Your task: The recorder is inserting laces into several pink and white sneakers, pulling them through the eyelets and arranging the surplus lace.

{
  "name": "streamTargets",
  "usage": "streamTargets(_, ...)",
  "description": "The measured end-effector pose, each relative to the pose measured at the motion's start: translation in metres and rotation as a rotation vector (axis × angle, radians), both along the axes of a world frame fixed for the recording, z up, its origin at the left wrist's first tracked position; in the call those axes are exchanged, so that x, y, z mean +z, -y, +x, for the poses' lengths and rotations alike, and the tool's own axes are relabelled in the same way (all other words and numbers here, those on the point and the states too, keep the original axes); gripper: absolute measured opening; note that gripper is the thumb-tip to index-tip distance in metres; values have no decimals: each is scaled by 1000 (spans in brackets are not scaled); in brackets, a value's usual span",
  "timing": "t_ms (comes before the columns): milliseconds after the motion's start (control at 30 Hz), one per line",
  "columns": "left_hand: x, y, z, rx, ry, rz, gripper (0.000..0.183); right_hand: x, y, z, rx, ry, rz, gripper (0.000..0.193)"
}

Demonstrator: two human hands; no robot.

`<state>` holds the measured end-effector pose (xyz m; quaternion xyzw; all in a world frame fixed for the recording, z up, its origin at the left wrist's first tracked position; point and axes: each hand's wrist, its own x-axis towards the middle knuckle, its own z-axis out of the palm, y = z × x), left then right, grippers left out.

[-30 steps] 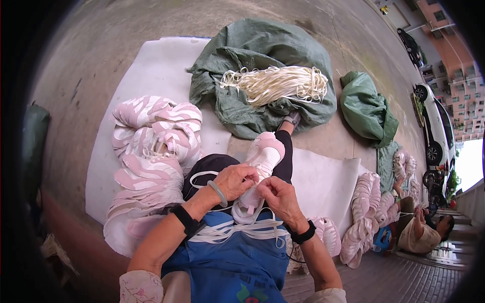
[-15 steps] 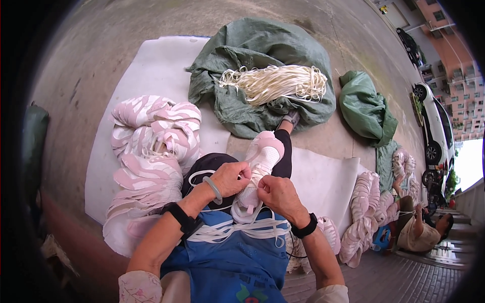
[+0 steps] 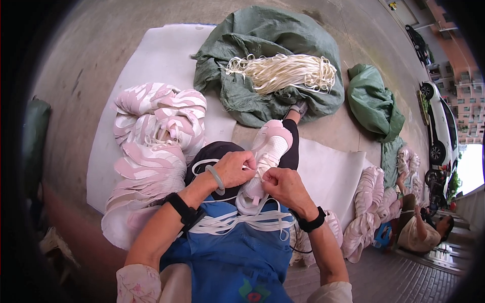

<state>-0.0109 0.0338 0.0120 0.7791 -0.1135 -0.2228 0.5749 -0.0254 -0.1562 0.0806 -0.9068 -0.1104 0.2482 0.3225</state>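
Note:
A pink and white shoe upper lies across my lap, its toe pointing away from me. Pinched fingers of my left hand hold a white shoelace at the left edge of the lacing; the lace loops out beside my wrist. On the opposite side, my right hand is closed in a pinch on the lace by the eyelets, its fingertips partly hidden. More white laces lie in a bundle over my blue apron, just below the shoe's heel.
Stacked pink and white uppers stand at my left on a white sheet. A bundle of cream laces rests on a green sack ahead. Another green sack, more uppers and a seated person are to the right.
The view has shifted slightly, so the surroundings sit higher and farther right. Both hands stay at the shoe's lacing, still pinching, with only a small movement of the fingers.

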Motion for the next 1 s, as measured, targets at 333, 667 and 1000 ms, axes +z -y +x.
streamTargets(333, 0, 5, -2, 42, -19, -25, 19, -5, -2, -18, 211, 617, -249, 14)
streamTargets(667, -3, 8, 7, -151, 138, -58, 25, -17, 5, -17, 257, 774, -141, 25)
streamTargets(1000, 1, 5, 22, -339, -74, -93, 24, -22, 3, -17, 132, 781, -16, 29)
